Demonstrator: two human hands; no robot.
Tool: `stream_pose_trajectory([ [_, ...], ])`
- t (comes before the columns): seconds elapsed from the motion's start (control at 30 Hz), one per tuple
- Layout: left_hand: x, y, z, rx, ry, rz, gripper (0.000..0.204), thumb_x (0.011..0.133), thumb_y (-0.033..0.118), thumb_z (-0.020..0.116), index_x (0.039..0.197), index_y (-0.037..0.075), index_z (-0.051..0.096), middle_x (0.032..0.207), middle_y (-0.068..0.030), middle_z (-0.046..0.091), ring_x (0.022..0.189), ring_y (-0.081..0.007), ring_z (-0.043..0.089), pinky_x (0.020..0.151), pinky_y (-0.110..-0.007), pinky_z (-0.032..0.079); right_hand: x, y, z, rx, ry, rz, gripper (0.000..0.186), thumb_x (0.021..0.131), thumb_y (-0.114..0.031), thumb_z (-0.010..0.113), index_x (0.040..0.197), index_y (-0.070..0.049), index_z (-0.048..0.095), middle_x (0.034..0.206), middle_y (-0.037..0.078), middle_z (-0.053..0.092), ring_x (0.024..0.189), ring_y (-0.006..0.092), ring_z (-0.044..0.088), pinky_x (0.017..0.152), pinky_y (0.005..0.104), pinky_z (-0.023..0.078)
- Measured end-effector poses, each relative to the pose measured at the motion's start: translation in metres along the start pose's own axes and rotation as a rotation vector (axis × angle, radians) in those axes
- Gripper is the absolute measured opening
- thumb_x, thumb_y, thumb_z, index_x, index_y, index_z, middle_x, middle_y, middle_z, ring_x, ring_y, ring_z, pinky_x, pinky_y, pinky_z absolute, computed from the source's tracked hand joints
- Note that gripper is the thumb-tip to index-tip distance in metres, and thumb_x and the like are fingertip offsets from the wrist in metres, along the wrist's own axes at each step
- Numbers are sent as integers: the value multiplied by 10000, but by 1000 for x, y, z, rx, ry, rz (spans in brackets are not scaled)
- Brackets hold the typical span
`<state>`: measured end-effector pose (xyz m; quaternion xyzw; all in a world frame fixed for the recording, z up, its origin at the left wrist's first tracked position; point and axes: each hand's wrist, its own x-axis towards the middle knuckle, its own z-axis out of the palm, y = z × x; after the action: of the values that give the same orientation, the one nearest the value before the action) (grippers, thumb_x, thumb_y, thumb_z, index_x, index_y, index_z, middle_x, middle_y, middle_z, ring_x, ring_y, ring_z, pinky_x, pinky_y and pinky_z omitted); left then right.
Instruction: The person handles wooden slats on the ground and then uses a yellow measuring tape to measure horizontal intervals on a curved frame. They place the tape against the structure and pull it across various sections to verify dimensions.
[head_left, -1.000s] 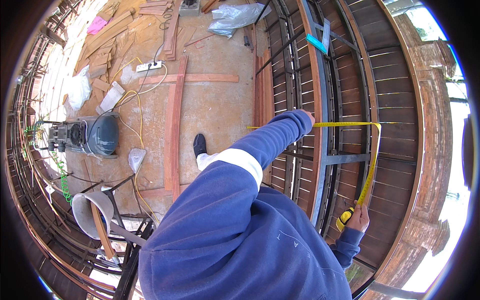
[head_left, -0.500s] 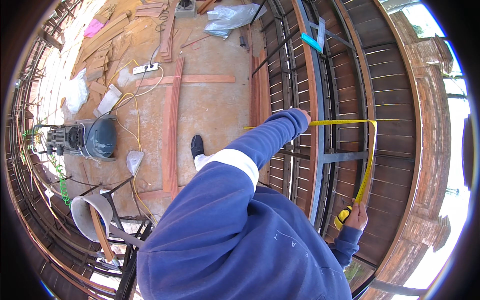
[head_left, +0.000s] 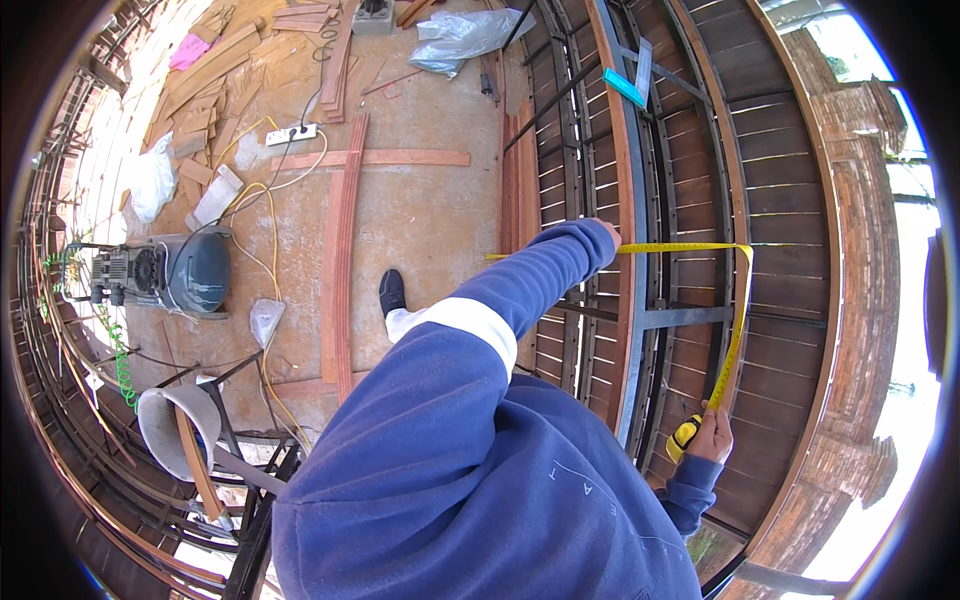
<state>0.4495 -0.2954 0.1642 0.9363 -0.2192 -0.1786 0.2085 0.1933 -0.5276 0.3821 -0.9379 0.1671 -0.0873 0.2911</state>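
A yellow tape measure blade (head_left: 690, 246) stretches across the dark metal frame, folds sharply near its right side and runs back toward me. Its free end pokes out to the left of my sleeve. At the reddish edge of the frame, my left hand (head_left: 609, 229) is closed on the blade; the sleeve hides most of its fingers. Lower right, my right hand (head_left: 714, 438) pinches the blade beside the yellow and black tape measure case (head_left: 684, 437). A turquoise-handled try square (head_left: 625, 87) lies on the frame farther off.
Reddish wooden strips (head_left: 345, 250) lie crossed on the floor near my shoe (head_left: 392, 291). An air compressor (head_left: 195, 272), a white power strip (head_left: 291, 135) and yellow cable (head_left: 273, 235) are to the left. Loose boards (head_left: 205, 85) and clear plastic (head_left: 465, 40) lie at the far side.
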Motion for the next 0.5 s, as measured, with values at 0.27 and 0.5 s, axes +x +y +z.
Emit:
stream_pose_trajectory([
  [0.27,-1,0,-1,9,-18,8,288,933,215,545,1154,128,710,1109,-140,710,1040,-316,683,890,-435,553,1,2,1,-12,10,-26,228,978,-114,531,1039,37,691,862,18,638,747,61,505,679,232,430],
  [0.5,3,-4,2,-17,-3,0,277,921,197,555,1130,130,724,1098,-143,712,1031,-325,683,873,-432,556,5,-9,6,-15,-3,-33,232,976,-122,527,1024,44,683,821,26,628,740,76,509,677,252,433],
])
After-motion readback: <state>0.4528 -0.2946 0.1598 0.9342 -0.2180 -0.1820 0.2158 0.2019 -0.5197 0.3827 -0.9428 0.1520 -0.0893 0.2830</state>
